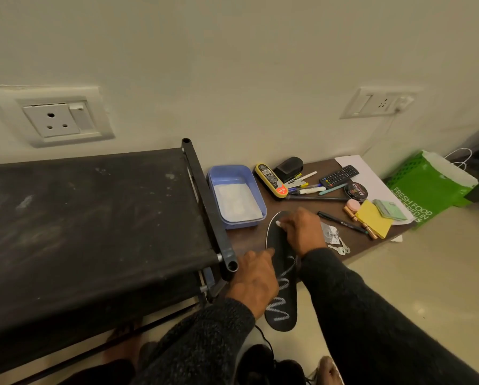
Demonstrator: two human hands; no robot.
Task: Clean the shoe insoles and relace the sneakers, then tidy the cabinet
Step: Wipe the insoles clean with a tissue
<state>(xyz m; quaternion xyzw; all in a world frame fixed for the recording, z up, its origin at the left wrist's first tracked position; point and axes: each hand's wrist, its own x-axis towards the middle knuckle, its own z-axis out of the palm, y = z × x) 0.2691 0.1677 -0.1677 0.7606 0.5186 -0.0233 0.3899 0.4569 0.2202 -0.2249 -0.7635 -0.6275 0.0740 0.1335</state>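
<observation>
Black insole [281,276] with white zigzag print lies lengthwise on the brown tabletop [249,240], heel end hanging past the table's near edge, toe end just in front of the blue plastic tub [234,195]. Left hand [253,279] rests on the insole's left edge about midway, fingers fairly straight, pressing it down. Right hand [302,232] sits over the toe end of the insole, fingers curled round a small white wad [278,224], held against the insole surface. Both forearms in dark knit sleeves.

Tub holds a white folded cloth or paper, touching nothing else. Left of the insole, close beside it: black shoe rack [93,218], dusty fabric top shelf. Right of the insole: silver blister pack [330,234] and keys [342,249] just beside the right hand. Farther right of the insole: black pen [344,223], yellow sticky pad [374,219], round polish tin [356,191], remote [338,175], yellow-edged shoe brush [271,180], markers [308,189]. Green paper bag [427,190] well right of the insole, on the floor. Dark sneaker [260,362] below the insole's heel end, near the bottom edge, partly cut off.
</observation>
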